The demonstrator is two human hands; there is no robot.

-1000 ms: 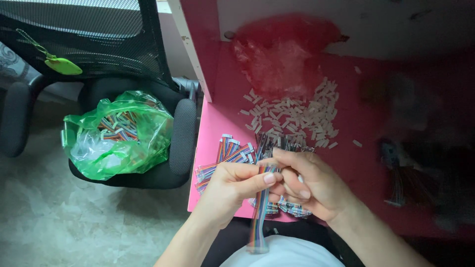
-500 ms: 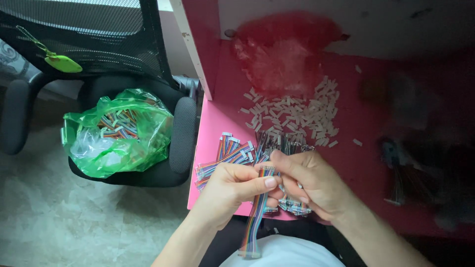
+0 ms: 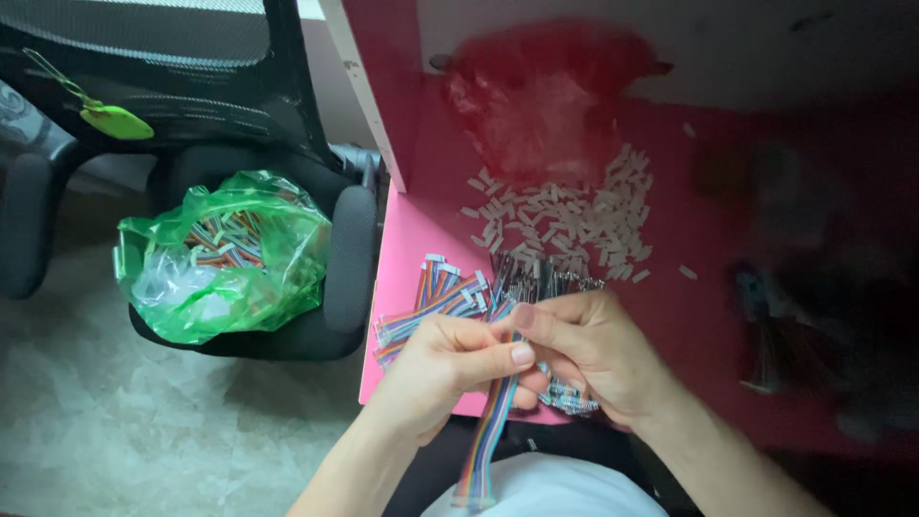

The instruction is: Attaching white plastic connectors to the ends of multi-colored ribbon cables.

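On the pink table (image 3: pixel 421 239) lies a pile of white connectors (image 3: pixel 565 215). Over its near edge, left hand (image 3: pixel 450 369) and right hand (image 3: pixel 593 354) both pinch the rainbow ribbon cable (image 3: pixel 488 436); its top end is probably hidden between fingers.

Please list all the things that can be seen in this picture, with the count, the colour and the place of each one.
ribbon cable: one, rainbow-striped, held between both hands, hanging toward the lap
loose cables: a small heap, multicoloured, on the desk's near left part
white connectors: a pile, too many to count, mid desk
red bag: one, translucent, back of desk
desk: one, pink, right
green bag: one, translucent, holding cables, on chair seat
office chair: one, black, left
green tag: one, on chair back
left hand: pinching the cable
right hand: gripping the cable's top
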